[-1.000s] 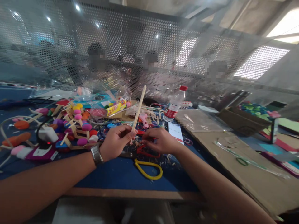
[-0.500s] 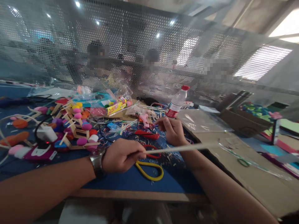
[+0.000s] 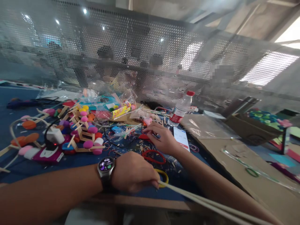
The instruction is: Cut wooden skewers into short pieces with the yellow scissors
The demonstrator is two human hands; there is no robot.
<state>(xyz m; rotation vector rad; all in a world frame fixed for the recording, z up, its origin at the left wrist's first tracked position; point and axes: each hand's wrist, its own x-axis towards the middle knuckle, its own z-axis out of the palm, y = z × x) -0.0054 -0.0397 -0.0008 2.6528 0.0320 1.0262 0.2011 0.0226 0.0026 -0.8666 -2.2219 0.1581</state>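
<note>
My left hand (image 3: 134, 172), wearing a smartwatch (image 3: 106, 165), pinches the ends of two thin pale sticks (image 3: 199, 198) between thumb and fingers. The sticks slant to the lower right, across my right forearm. Behind the left fingertips lies a yellow loop-shaped handle (image 3: 166, 177), partly covered. My right hand (image 3: 161, 137) reaches over the littered middle of the table with its fingers apart and nothing visible in them. Close to its fingertips are a small pink object (image 3: 147, 121) and a red-handled tool (image 3: 143, 137). A red loop (image 3: 153, 156) lies between the hands.
Stick figures with coloured pompoms (image 3: 87, 144) and a purple power strip (image 3: 48, 155) fill the left. A bottle (image 3: 179, 111) stands beyond my right hand, near a lit phone (image 3: 181, 137). Cardboard (image 3: 220, 162) covers the right. A perforated screen (image 3: 140, 47) closes the back.
My left hand has moved down and right, and its sticks now slope downward. My right hand has shifted left and spread its fingers. The phone has come into sight.
</note>
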